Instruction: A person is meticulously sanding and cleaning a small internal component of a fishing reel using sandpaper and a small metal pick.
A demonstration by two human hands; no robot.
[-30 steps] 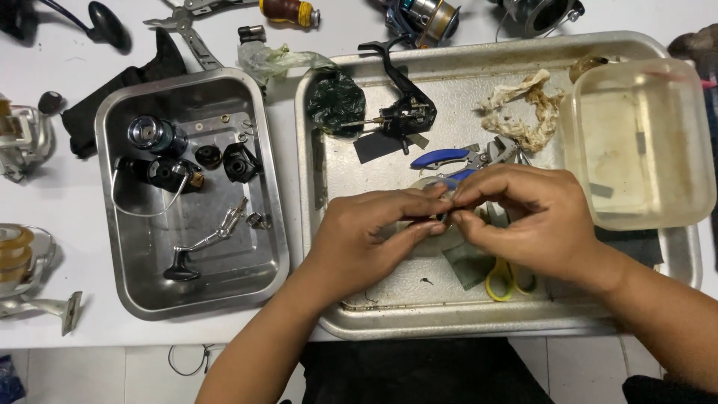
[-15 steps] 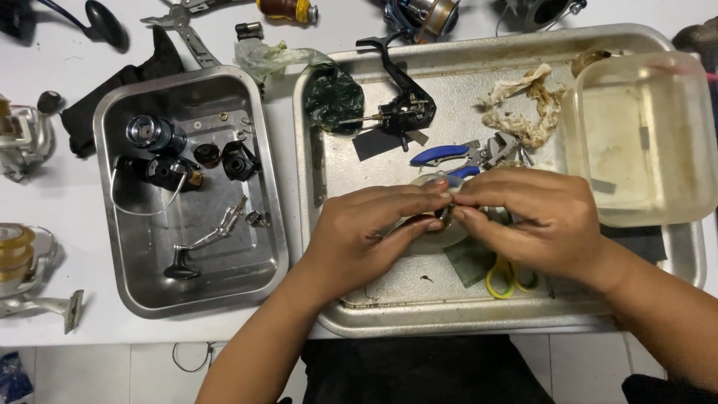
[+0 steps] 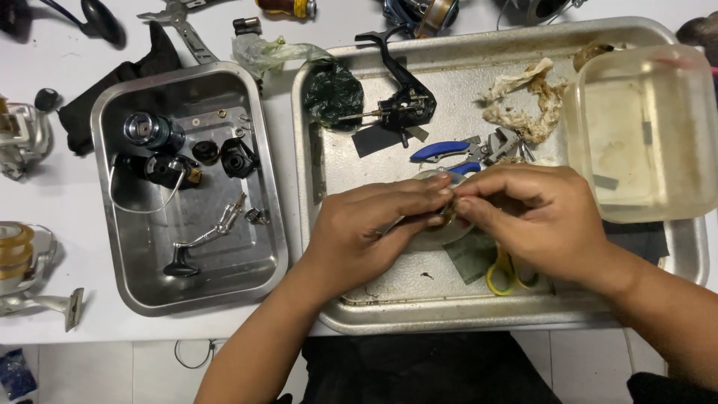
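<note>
Grip: our left hand (image 3: 366, 236) and right hand (image 3: 535, 221) meet fingertip to fingertip, both pinching a small metal part (image 3: 447, 217); what kind we cannot tell
Place: above the large steel tray (image 3: 329, 161)
Nearby: blue-handled pliers (image 3: 449, 152) just behind; yellow scissors (image 3: 502, 275) under our right wrist
Bench: smaller tray (image 3: 123, 280) of reel parts, left

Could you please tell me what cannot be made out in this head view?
- Small part pinched between left hand and right hand: hidden by the fingertips.
- Yellow-handled scissors: blades under the right hand.
- Reel at the left edge: cut off.
</note>
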